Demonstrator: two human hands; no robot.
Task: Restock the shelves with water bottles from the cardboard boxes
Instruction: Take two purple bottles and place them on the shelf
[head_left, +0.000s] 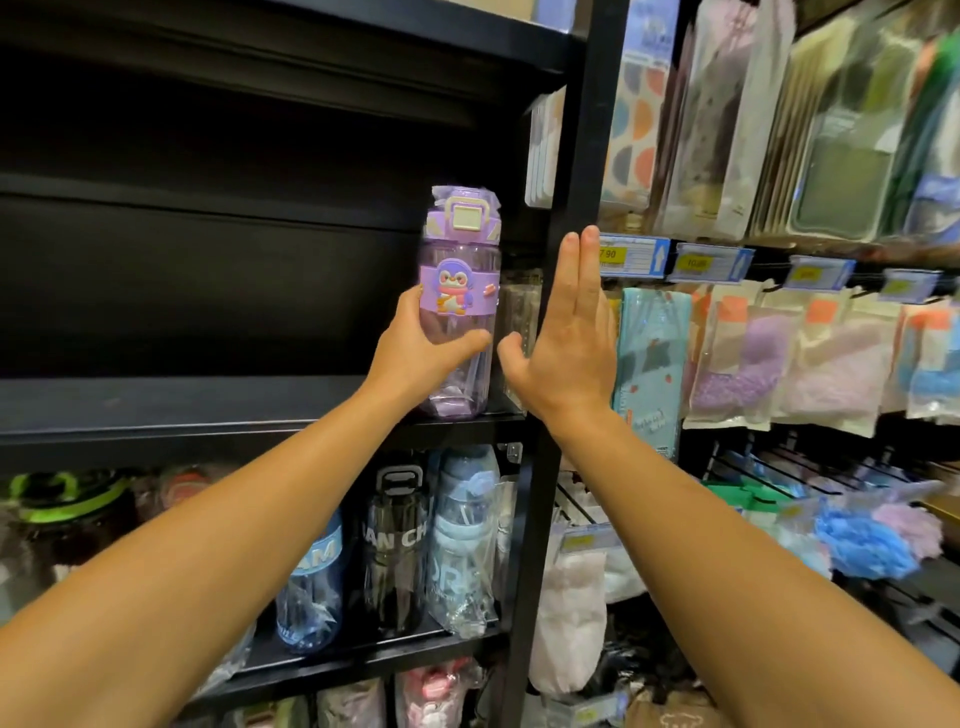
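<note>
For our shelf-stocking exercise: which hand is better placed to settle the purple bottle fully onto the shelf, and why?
The left hand. Its fingers and thumb already curl round the purple bottle, which stands at the black shelf's front edge. The right hand is open, fingers straight, beside the bottle and holding nothing.

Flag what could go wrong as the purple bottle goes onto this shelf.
The purple bottle stands near the black shelf front edge, gripped low by the left hand; letting go early might tip it off. The open right hand sits close beside a clear bottle and could knock it.
</note>
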